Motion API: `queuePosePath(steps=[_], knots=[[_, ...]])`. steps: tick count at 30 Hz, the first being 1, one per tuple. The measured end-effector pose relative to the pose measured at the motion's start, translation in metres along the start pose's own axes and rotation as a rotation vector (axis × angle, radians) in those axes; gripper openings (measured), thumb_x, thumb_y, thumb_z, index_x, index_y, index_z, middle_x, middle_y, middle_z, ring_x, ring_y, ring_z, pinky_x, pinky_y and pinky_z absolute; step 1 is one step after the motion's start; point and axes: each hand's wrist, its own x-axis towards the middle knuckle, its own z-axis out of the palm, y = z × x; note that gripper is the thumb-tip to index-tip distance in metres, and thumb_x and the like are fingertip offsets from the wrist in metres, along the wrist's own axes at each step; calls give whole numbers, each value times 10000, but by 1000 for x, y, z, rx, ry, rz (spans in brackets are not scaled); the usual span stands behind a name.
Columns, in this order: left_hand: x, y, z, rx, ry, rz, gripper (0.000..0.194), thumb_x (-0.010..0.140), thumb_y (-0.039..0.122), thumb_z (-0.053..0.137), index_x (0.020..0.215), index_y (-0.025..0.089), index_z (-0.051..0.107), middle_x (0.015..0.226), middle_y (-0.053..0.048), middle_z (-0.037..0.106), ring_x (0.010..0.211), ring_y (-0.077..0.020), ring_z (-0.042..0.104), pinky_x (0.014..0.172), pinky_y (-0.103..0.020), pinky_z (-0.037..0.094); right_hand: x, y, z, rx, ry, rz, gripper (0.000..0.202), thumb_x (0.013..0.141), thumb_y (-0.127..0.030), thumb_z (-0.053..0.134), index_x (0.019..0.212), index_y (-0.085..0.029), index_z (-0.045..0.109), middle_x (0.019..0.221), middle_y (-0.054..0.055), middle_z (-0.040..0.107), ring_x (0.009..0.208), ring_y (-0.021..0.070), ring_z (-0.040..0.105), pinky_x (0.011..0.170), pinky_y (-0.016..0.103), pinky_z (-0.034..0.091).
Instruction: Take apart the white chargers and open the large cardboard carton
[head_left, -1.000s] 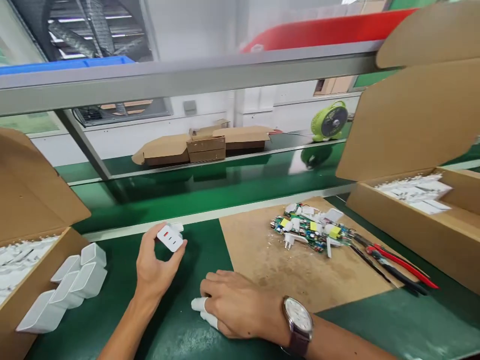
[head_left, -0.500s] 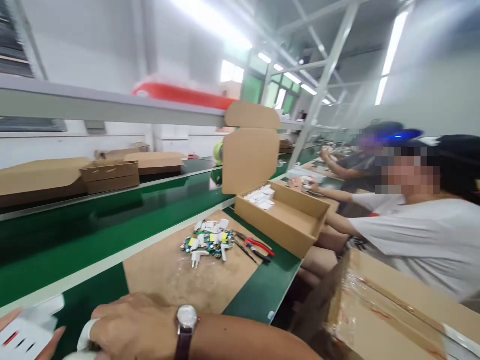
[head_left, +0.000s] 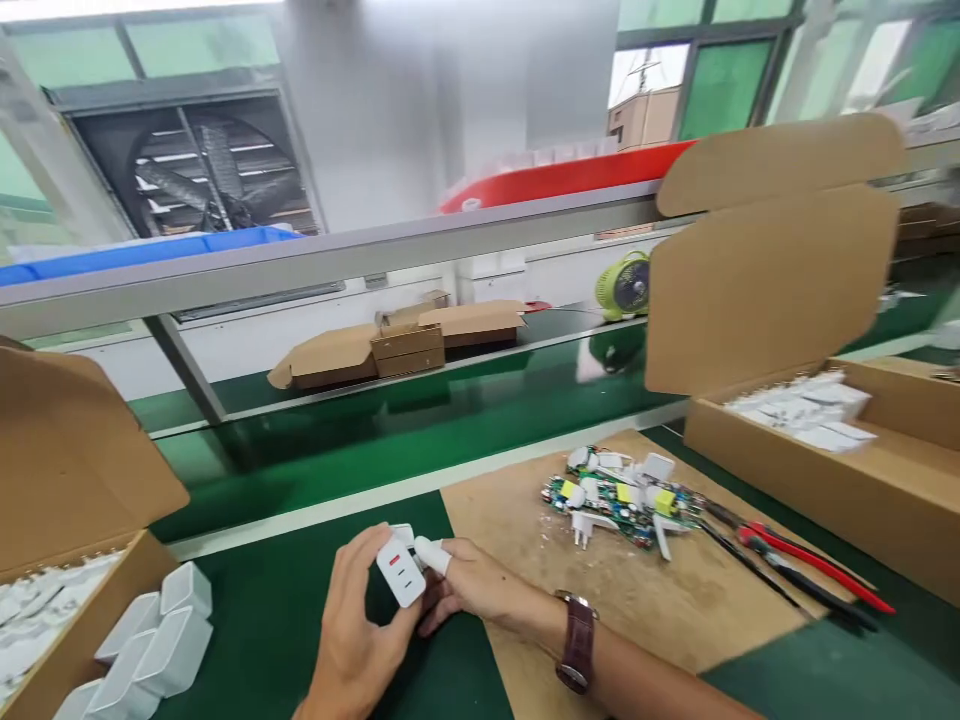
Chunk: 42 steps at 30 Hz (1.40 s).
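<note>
In my left hand (head_left: 360, 615) is a white USB charger (head_left: 401, 572); its face, with a red port and two dark slots, points toward me. My right hand (head_left: 461, 580) wears a white finger cot (head_left: 433, 555) and pinches at the charger's right side; what lies between its fingertips is partly hidden. To the right, on brown board, lies a pile of circuit boards (head_left: 622, 497) with white plastic parts. Beside it are red-and-black pliers (head_left: 814, 565) and a thin dark tool (head_left: 750, 565). Several white charger housings (head_left: 176, 650) stand at lower left.
Open cardboard boxes with white parts stand at left (head_left: 161, 570) and right (head_left: 817, 490). The brown board (head_left: 562, 610) covers part of the green bench. Behind run a green belt (head_left: 360, 440) and a shelf (head_left: 360, 250). A small green fan (head_left: 624, 287) stands at the back.
My view has swung left from the co-workers and the right-hand box. Both hands now appear nearer the middle, with my right hand brought against the charger in my left.
</note>
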Motion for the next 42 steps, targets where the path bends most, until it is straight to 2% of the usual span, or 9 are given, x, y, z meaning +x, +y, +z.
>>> queuePosePath(steps=[9,14,17,20,23,28,33,38,42], knots=[[-4,-5,3,-27,-68,-27,541,946,212,713,1458,217,541,1349,-152,675,1237,-294,707,1026,-459,654,-17,-12,17,229,8,92,713,682,-775,869,948,-135,700,840,60,720,780,216,739,796,390,617],[-5,-4,5,-100,-88,-93,577,939,270,762,1463,238,523,1403,-160,676,1289,-314,709,1061,-480,648,-15,-15,18,250,79,-67,543,732,-612,914,971,-168,712,884,52,742,842,207,723,892,389,587],[-5,-4,5,-132,-146,-117,815,825,417,910,1502,251,488,1476,-186,647,1350,-374,677,1072,-531,641,-12,-11,6,-12,218,-231,481,705,-547,926,959,-196,718,944,49,731,858,213,698,855,372,579],[-7,-5,6,-136,-180,-165,902,802,471,925,1545,261,460,1506,-187,635,1356,-385,673,1080,-562,631,-17,-7,-10,-555,296,-446,205,885,-396,759,992,-221,758,1063,65,701,915,211,672,823,347,562],[-8,-6,6,-163,-184,-190,685,923,423,818,1521,283,513,1475,-152,664,1300,-329,714,1055,-499,655,-31,-8,-19,-962,201,-537,299,964,-178,570,1169,-262,771,1177,78,678,1021,213,667,912,355,547],[-1,-4,-3,-162,-182,-221,302,1045,312,650,1336,333,728,1450,-95,687,1284,-269,728,1037,-375,664,-46,-18,-14,-1058,202,-582,300,1025,-169,523,1203,-264,744,1188,79,661,1001,204,668,885,333,551],[7,0,-7,-192,-172,-207,242,1035,315,672,1239,318,802,1401,-106,724,1199,-262,769,974,-345,685,-47,-9,-15,-1252,184,-490,397,808,19,508,1060,-209,712,1124,76,645,939,208,647,832,333,548],[8,7,0,-235,-136,-111,198,980,337,762,1157,270,821,1149,-94,811,1008,-225,813,885,-278,686,-42,5,-14,-1113,350,-303,241,899,-206,635,1140,-212,650,1061,65,689,932,239,674,853,377,555],[9,12,6,-193,-93,-190,97,988,284,739,1033,247,816,992,-63,779,840,-178,768,738,-226,649,-34,5,-9,-945,333,-225,681,844,-381,765,1465,-189,562,1087,73,692,883,239,667,841,397,562]])
